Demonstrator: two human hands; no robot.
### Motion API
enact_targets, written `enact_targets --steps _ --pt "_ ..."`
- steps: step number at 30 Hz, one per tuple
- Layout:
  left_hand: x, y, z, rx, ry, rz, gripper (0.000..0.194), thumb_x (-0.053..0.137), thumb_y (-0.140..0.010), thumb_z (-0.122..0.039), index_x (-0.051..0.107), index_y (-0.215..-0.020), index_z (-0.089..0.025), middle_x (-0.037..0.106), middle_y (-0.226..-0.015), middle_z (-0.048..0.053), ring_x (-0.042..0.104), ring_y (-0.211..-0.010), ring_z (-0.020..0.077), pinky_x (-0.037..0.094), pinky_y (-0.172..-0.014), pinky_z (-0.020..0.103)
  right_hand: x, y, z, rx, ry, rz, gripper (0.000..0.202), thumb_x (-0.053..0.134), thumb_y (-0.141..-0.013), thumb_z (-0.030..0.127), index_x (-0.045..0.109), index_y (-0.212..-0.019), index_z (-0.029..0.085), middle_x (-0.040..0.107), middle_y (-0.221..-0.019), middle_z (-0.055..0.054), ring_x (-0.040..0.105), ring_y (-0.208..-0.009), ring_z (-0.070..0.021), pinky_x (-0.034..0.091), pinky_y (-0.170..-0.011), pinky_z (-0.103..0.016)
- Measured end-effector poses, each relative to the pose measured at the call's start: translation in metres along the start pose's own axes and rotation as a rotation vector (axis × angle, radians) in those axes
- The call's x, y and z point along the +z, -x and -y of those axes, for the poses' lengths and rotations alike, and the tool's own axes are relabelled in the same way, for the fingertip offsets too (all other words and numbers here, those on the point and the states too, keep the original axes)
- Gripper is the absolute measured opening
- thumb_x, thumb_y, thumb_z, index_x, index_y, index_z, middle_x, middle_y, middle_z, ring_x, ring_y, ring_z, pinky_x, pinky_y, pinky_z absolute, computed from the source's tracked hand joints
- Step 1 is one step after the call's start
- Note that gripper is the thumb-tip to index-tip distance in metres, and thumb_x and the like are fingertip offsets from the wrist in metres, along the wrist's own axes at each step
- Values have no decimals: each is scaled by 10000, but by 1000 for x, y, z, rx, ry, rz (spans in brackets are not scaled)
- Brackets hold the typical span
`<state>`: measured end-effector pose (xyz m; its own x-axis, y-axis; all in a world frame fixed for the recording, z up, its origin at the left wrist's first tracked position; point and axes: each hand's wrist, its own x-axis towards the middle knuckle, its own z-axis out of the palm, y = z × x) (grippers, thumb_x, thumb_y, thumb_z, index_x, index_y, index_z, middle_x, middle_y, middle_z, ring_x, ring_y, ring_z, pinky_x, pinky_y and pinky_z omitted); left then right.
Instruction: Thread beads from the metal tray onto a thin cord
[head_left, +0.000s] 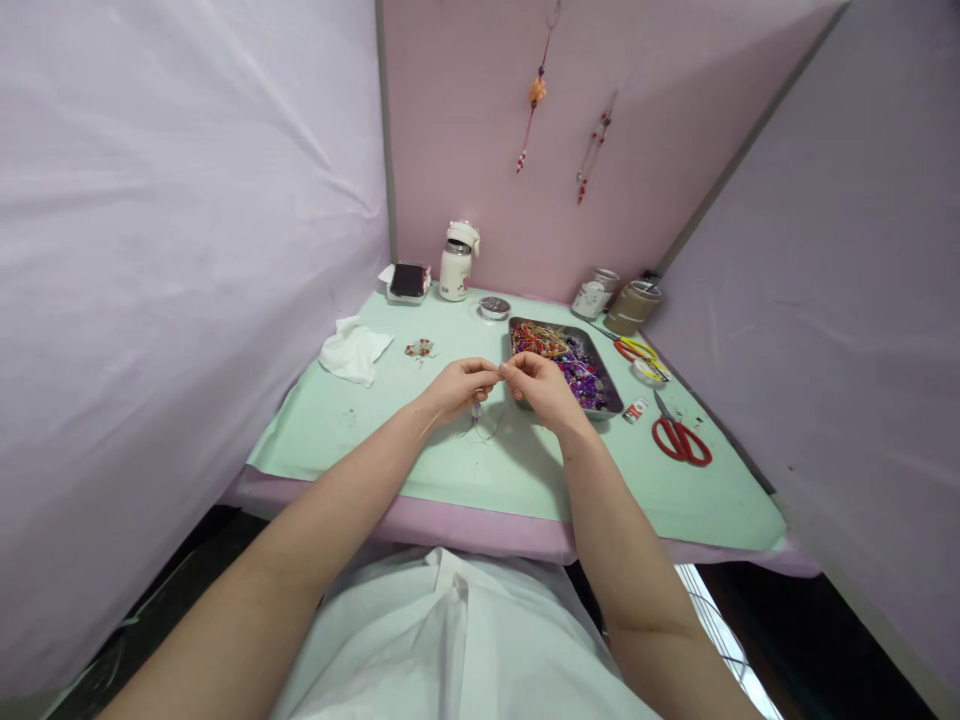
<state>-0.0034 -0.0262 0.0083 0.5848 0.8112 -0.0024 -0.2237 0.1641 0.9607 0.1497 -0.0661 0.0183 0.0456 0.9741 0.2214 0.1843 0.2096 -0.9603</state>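
Note:
My left hand (pixel 463 388) and my right hand (pixel 541 386) meet fingertip to fingertip above the pale green table cover (pixel 480 470). Both are closed in a pinch. A thin thread (pixel 487 436) hangs in a loop below them, with small purple beads (pixel 475 411) under my left hand. Whatever lies between the fingertips is too small to make out. Just behind my right hand stands a dark metal tray (pixel 611 392) filled with purple, red and gold beads and strings.
Red-handled scissors (pixel 681 441), yellow-handled scissors (pixel 636 348) and a small red-and-white packet (pixel 635 410) lie right. Two jars (pixel 595 294) (pixel 632 306) and a white bottle (pixel 456 262) stand behind. Left are a white cloth (pixel 355 351) and a beaded piece (pixel 419 348).

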Motion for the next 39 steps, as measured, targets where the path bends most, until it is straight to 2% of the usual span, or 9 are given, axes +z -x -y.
enact_targets --steps 4,9,18,25,29,35,39 --pt "0 -2 2 47 26 -22 210 731 -644 -318 643 -709 -138 507 -623 -7 416 -538 51 310 -474 200 3 0 -1 -29 -66 -53 297 665 -708 465 529 -681 203 488 -541 46 405 -495 -83 321 -473 -224" --pt "0 -5 3 66 56 -103 217 733 -637 -308 642 -706 -124 557 -678 20 449 -569 56 301 -464 198 8 -3 -6 -16 -144 -113 303 677 -692 469 516 -674 213 485 -546 51 423 -499 -89 342 -494 -233" --pt "1 -7 4 40 210 -113 138 713 -635 -203 622 -667 -105 523 -666 13 438 -575 38 277 -445 160 16 -2 -9 -85 -33 -178 276 622 -748 456 497 -685 219 483 -550 53 428 -502 -95 347 -507 -240" --pt "0 -8 6 15 216 -96 161 724 -639 -209 601 -629 -105 504 -648 14 420 -566 39 266 -443 167 17 -1 -6 -89 38 -198 237 620 -753 400 489 -673 219 490 -549 52 421 -496 -98 343 -508 -245" --pt "1 -7 5 34 156 -86 212 767 -602 -260 622 -669 -121 472 -593 -15 351 -503 33 240 -440 193 16 -1 -8 -100 7 -180 238 619 -758 401 498 -670 215 491 -543 49 425 -498 -95 337 -503 -242" --pt "1 -6 3 59 120 -99 233 776 -579 -277 626 -662 -120 457 -559 -25 319 -472 28 189 -430 195 15 -4 -8 7 -205 -161 277 629 -722 450 520 -667 201 531 -603 29 447 -497 -82 342 -482 -232" --pt "0 -6 3 59 113 -116 219 763 -590 -264 613 -649 -116 449 -543 -27 329 -461 27 184 -421 186 13 -3 -3 35 -142 -147 196 635 -696 370 558 -682 190 537 -591 33 451 -499 -77 340 -481 -222"
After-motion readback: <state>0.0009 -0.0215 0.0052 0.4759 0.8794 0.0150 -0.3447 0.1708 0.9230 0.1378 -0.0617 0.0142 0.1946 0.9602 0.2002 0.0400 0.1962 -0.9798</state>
